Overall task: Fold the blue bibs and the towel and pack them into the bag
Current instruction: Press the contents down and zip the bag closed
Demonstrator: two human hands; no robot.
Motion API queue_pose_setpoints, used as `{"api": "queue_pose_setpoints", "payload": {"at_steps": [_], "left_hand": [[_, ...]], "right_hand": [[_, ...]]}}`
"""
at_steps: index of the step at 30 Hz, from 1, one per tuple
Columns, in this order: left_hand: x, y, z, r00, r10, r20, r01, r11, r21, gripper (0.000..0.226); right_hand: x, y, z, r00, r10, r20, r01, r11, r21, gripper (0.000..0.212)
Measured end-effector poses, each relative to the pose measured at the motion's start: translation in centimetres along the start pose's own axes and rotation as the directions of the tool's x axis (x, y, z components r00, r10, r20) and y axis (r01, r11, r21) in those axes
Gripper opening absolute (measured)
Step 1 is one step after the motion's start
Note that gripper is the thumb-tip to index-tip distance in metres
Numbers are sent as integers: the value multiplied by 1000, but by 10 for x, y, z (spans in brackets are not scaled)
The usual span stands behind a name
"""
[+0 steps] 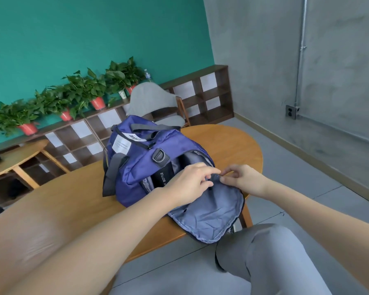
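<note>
Head view: left hand (190, 184) and right hand (244, 179) meet at the edge of the bag (136, 167), fingertips pinching its flap (209, 216), which lies open on the table (226, 143). Inside, only grey lining and a black pocket show; bibs and towel are not visible.
</note>
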State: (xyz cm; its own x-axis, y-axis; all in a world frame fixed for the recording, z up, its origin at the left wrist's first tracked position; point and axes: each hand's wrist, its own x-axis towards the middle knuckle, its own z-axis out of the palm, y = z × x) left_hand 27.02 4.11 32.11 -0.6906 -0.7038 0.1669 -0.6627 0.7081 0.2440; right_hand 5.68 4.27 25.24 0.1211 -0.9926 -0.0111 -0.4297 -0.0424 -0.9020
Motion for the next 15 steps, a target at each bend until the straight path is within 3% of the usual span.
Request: {"api": "queue_pose_setpoints", "payload": {"at_steps": [6, 10, 13, 15], "left_hand": [[-18, 19, -2, 999, 21, -47, -17, 996, 82, 42], [-42, 44, -13, 966, 150, -213, -102, 969, 223, 37], [-48, 56, -17, 943, 192, -272, -157, 977, 147, 29], [-47, 62, -19, 969, 78, -236, -82, 997, -7, 27]], "right_hand": [[-19, -15, 5, 995, -100, 5, 90, 914, 395, 17], [-21, -43, 9, 992, -63, 112, -46, 642, 766, 38], [-17, -56, 14, 984, -65, 164, -102, 548, 830, 45], [-13, -60, 19, 979, -75, 187, -121, 524, 843, 46]]}}
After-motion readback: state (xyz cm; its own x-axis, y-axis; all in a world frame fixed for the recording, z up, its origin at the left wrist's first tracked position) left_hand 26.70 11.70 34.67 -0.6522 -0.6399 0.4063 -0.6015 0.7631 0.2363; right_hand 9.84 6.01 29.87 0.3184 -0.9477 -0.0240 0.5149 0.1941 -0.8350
